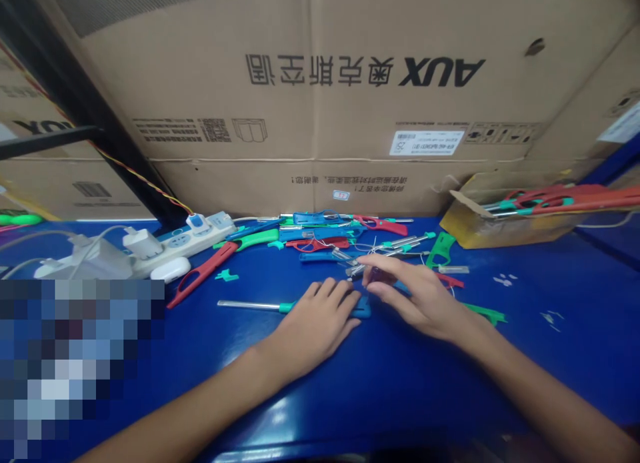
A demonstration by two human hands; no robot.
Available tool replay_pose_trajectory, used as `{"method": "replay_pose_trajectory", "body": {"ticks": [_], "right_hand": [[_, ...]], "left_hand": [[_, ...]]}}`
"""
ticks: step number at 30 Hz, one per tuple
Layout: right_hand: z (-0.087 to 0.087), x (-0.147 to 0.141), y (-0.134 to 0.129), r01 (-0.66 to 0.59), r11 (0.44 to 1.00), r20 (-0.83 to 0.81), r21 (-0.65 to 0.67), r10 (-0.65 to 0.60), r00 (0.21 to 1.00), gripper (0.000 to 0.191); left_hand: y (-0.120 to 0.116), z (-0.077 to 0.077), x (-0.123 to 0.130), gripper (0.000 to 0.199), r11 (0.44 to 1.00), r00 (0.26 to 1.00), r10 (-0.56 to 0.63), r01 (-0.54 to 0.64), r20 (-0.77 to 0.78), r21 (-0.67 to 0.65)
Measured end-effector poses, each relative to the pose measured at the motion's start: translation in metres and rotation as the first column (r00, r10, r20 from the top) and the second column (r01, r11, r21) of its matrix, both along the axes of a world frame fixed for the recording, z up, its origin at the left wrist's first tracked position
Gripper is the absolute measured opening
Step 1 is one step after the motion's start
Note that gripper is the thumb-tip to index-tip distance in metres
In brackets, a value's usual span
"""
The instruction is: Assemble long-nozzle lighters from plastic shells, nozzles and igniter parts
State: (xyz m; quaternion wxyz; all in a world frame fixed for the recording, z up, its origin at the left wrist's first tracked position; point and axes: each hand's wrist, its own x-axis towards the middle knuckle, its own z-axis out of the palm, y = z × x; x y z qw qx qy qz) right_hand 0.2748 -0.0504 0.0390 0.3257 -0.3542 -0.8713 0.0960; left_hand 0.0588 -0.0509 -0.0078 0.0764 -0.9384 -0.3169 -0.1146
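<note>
A blue stick lighter [363, 307] with a long metal tube and a green collar lies flat on the table. My left hand [320, 319] is closed over its handle, fingers bent and pressing it against the tabletop; most of the handle is hidden beneath them. Just to the right, my right hand [417, 293] pinches a small dark purplish piece [380, 276] between thumb and fingers, close to the handle's end. Its exact kind is partly hidden by the fingers. Behind both hands lies a pile of lighter parts: blue, red and green handles [383, 224] and metal tubes [407, 245].
A cardboard box [500, 231] full of red lighters stands at the back right. At left are a white power strip [175, 246] with plugs, a white case [170, 269] and a red handle [203, 276]. A large cardboard sheet [320, 116] walls off the back.
</note>
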Motion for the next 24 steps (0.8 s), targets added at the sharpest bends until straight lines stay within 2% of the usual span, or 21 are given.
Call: {"method": "replay_pose_trajectory", "body": {"ticks": [15,24], "right_hand": [[0.0015,0.0005,-0.0016,-0.005,0.994,0.053,-0.110,0.011,0.999,0.040],[0.0004,-0.0007,-0.0011,-0.018,0.996,0.064,-0.087,0.023,0.998,0.040]], "left_hand": [[-0.0002,-0.0020,-0.0003,0.036,1.000,1.000,-0.004,0.004,-0.006,-0.001],[0.0001,-0.0029,-0.0012,0.035,1.000,1.000,-0.001,0.001,-0.013,0.000]]}}
